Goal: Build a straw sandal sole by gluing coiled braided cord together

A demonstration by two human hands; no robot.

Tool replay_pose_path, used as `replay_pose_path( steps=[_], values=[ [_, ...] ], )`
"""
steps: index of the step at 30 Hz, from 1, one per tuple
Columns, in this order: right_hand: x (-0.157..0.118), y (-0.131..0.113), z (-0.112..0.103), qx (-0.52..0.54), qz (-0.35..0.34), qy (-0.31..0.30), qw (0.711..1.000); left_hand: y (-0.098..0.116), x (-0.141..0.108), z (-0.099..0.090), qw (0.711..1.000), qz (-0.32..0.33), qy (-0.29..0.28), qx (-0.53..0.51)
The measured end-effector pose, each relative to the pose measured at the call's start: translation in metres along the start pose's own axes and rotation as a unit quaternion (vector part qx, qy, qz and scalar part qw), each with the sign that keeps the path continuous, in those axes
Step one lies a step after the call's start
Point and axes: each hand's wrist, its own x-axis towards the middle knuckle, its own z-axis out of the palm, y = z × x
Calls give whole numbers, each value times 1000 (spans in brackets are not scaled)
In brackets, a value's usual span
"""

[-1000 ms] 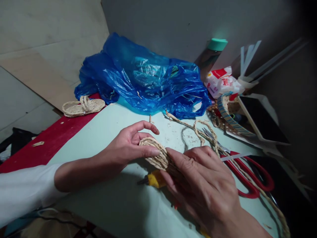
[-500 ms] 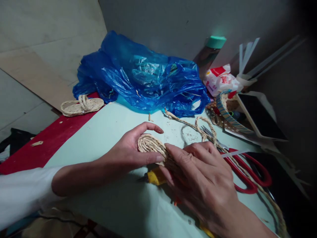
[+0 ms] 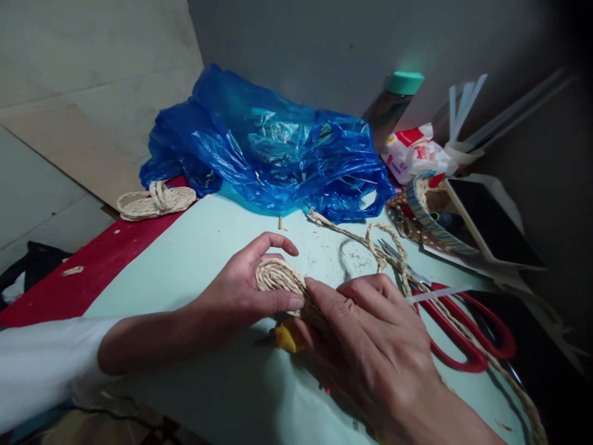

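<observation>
A flat oval coil of braided straw cord point(image 3: 279, 275) is held between both hands above the table. My left hand point(image 3: 250, 278) grips its left end, thumb on the near face, with the index finger arched free over it. My right hand point(image 3: 370, 327) closes round the right end, covering much of it. Beneath the hands lies a yellow glue gun point(image 3: 290, 337), its dark nozzle pointing left and most of its body hidden. The loose braided cord point(image 3: 386, 235) loops on the table beyond my right hand and trails down to the right.
Red-handled scissors point(image 3: 463, 327) lie right of my right hand. A finished small straw slipper point(image 3: 157, 201) sits at the far left on red cloth. Across the back spread a crumpled blue plastic bag point(image 3: 278, 148), a bottle point(image 3: 393, 102) and a tissue pack point(image 3: 417, 151). A phone point(image 3: 493, 222) leans at right.
The view has shifted slightly. Both hands keep their hold on the straw coil, with only small movement of the fingers.
</observation>
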Motion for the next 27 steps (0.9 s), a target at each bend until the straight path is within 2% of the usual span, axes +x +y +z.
replay_pose_path(
  steps=[4,9,15,23,27],
  values=[
    [1,2,-4,-12,13,-27,999,2,-1,3,999,17,29,-5],
    [2,7,-14,-58,21,-49,997,2,1,-1,999,51,12,2],
    [4,7,-21,-35,48,-68,996,2,2,-3,997,76,19,16],
    [3,7,-18,3,34,-28,999,0,2,-6,998,57,2,25],
    [3,7,-18,0,30,-31,999,2,1,-7,998,63,5,27]
  ],
)
